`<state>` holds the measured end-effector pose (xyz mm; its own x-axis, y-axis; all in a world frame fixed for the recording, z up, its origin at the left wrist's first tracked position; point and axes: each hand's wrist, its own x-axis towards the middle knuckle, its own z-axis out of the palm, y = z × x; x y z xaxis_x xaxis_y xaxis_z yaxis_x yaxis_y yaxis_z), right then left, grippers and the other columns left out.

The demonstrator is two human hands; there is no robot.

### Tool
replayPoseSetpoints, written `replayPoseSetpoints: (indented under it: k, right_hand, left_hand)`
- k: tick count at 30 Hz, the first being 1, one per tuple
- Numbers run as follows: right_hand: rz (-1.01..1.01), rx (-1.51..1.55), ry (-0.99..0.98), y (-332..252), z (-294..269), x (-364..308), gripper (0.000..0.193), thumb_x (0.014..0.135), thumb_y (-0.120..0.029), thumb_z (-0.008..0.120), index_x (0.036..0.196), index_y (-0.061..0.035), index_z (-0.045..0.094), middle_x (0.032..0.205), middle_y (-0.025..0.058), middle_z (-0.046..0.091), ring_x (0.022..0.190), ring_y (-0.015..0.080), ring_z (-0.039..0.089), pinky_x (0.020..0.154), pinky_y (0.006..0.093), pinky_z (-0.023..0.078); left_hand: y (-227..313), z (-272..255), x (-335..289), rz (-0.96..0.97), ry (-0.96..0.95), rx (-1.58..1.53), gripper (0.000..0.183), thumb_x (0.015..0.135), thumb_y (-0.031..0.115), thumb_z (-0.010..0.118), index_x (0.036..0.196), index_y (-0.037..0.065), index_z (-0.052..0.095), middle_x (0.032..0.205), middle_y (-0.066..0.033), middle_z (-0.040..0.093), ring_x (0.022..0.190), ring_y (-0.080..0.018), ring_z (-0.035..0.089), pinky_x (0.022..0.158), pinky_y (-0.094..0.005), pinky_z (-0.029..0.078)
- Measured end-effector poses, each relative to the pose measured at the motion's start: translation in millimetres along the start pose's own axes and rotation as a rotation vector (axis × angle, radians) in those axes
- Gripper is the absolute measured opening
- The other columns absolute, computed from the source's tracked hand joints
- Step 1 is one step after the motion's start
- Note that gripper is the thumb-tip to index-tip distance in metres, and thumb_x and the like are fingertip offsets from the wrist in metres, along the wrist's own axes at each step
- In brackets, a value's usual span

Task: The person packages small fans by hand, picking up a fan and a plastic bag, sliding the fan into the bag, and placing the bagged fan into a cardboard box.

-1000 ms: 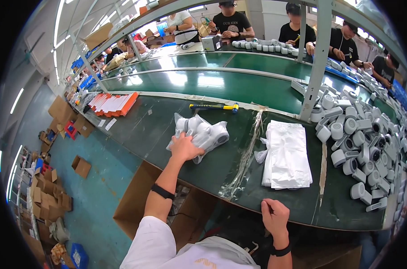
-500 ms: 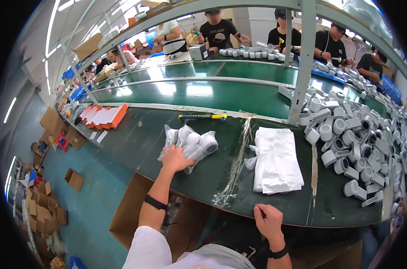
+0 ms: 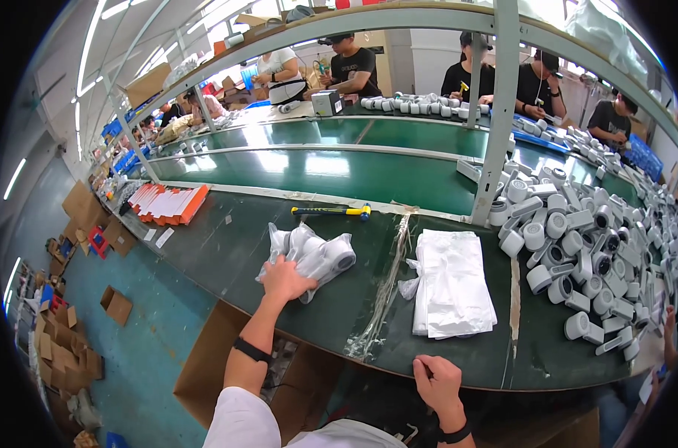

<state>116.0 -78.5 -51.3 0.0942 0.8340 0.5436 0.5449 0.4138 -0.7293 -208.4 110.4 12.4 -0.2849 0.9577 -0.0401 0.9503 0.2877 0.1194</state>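
My left hand (image 3: pixel 285 280) lies over the near side of a clear plastic bag of white, round-headed devices (image 3: pixel 316 255), its thumb apart from the fingers and the bag between them. The bag rests on the dark green bench; its film hides part of the fingertips. My right hand (image 3: pixel 437 381) is at the bench's front edge, fingers curled in with nothing visible in them. Just beyond that hand lies a stack of white plastic bags (image 3: pixel 452 287). A yellow and dark hammer (image 3: pixel 331 211) lies behind the bagged devices.
Loose white devices (image 3: pixel 577 246) are heaped on the right. Orange-edged flat pieces (image 3: pixel 167 204) lie at the bench's far left. A metal post (image 3: pixel 494 127) rises between bench and green conveyor (image 3: pixel 294 162). An open cardboard box (image 3: pixel 212 358) stands below the bench; co-workers sit and stand opposite.
The view has shifted slightly, so the bench things appear a little lower and further left. My left hand stays on the bagged devices, and my right hand stays curled at the edge.
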Motion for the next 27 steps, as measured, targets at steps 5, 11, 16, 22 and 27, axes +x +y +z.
replayPoseSetpoints:
  k: [5, 11, 16, 22, 27]
  right_hand:
    - [-0.001, -0.004, -0.002, 1, 1, 0, 0.005, 0.081, -0.007, 0.073, 0.083, -0.0059, 0.069, 0.062, 0.0083, 0.059, 0.053, 0.0253, 0.058, 0.05, 0.0336, 0.044]
    - [0.03, -0.026, -0.02, 0, -1, 0, 0.004, 0.081, -0.006, 0.073, 0.083, -0.0051, 0.069, 0.063, 0.0088, 0.06, 0.054, 0.0245, 0.059, 0.05, 0.0329, 0.045]
    - [0.049, -0.017, -0.037, -1, 0, 1, 0.004, 0.081, -0.005, 0.073, 0.083, -0.004, 0.07, 0.065, 0.0098, 0.061, 0.055, 0.0253, 0.06, 0.052, 0.0327, 0.046]
    - [-0.002, -0.021, 0.002, 3, 3, 0, 0.005, 0.081, -0.009, 0.073, 0.084, -0.0071, 0.069, 0.061, 0.0074, 0.058, 0.052, 0.0239, 0.057, 0.049, 0.0332, 0.044]
    - [0.021, -0.02, -0.033, 0, 0, 0, 0.004, 0.081, -0.005, 0.073, 0.083, -0.0034, 0.069, 0.064, 0.0103, 0.061, 0.055, 0.0256, 0.06, 0.052, 0.0329, 0.046]
  left_hand:
    - [-3, -4, 0, 0.019, -0.046, -0.011, 0.075, 0.06, 0.054, 0.075, 0.118, 0.008, 0.068, 0.134, -0.0114, 0.051, 0.127, -0.0404, 0.043, 0.098, -0.0528, 0.046]
    - [3, -10, -5, 0.003, -0.069, -0.008, 0.08, 0.059, 0.06, 0.075, 0.122, 0.011, 0.067, 0.136, -0.0098, 0.051, 0.127, -0.0402, 0.043, 0.099, -0.053, 0.046]
    - [-5, -3, 0, 0.012, -0.07, -0.017, 0.078, 0.061, 0.06, 0.075, 0.122, 0.012, 0.066, 0.136, -0.0097, 0.051, 0.129, -0.0404, 0.043, 0.1, -0.0517, 0.046]
    - [-6, 1, 3, 0.017, -0.074, 0.004, 0.077, 0.062, 0.06, 0.076, 0.121, 0.011, 0.065, 0.138, -0.0104, 0.049, 0.13, -0.0413, 0.041, 0.1, -0.0555, 0.044]
    - [-9, 5, 5, 0.025, -0.071, 0.004, 0.077, 0.062, 0.06, 0.076, 0.121, 0.011, 0.065, 0.139, -0.011, 0.047, 0.131, -0.0418, 0.04, 0.1, -0.0593, 0.043]
